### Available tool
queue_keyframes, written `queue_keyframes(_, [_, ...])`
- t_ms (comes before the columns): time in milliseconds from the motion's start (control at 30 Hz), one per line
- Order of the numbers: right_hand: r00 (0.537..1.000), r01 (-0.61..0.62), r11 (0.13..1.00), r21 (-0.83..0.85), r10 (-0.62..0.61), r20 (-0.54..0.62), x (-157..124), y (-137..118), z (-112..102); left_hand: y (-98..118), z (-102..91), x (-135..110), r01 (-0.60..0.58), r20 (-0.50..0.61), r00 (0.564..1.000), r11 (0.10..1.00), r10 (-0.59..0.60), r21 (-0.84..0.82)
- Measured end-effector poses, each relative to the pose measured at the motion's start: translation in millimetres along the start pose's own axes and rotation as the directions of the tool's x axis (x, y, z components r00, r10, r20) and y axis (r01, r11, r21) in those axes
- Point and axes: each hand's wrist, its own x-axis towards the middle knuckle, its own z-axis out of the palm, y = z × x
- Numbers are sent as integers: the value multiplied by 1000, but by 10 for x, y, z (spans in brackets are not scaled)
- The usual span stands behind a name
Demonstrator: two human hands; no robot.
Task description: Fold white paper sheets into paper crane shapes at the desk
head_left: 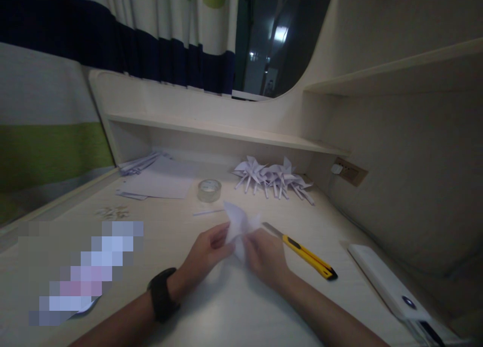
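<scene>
Closely pinching a folded white paper piece (237,225) over the middle of the desk (226,317): held on one side with the left hand (209,249), fingers curled nearly closed, and gripped on the other with the right hand (264,259), likewise curled. Lying just right of that hand, a yellow utility knife (306,255); toward the back edge, a tape roll (209,190); near the back right corner, a pile of folded papers (273,178).

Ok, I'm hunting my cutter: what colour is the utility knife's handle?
The slim utility knife's handle is yellow with black trim; head view.
</scene>
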Motion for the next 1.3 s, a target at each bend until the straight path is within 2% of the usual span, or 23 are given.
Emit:
queue_keyframes(133, [1000,7,1000,3,-7,-6,-1,-4,-3,-17,-6,9,16,-26,1000,1000,-16,-16])
queue_keyframes(433, [1000,13,1000,10,-13,-13,-10,9,24,-8,9,8,9,3,1000,998,-9,-61])
queue_keyframes(700, [992,-100,981,168,111,-55,6,10,16,-19,13,-15,7,90,996,995,3,-104])
queue_keyframes(833, [993,-93,983,156,103,-59,-4,41,34,-14,-14,-12,7,79,997,998,-2,-58])
queue_keyframes(900, [995,-74,989,131,82,-54,-16,63,50,-61,-40,-5,41,50,998,996,-37,-77])
queue_keyframes(1067, [998,-35,995,97,40,-49,-28,77,58,-189,-65,17,186,0,981,950,-192,-252])
queue_keyframes(1133, [998,-41,996,82,45,-54,-25,62,49,-157,-49,27,175,-39,982,962,-187,-211])
queue_keyframes(1300, [998,-11,999,35,14,-66,-30,8,33,33,-21,47,94,-60,994,987,-87,128])
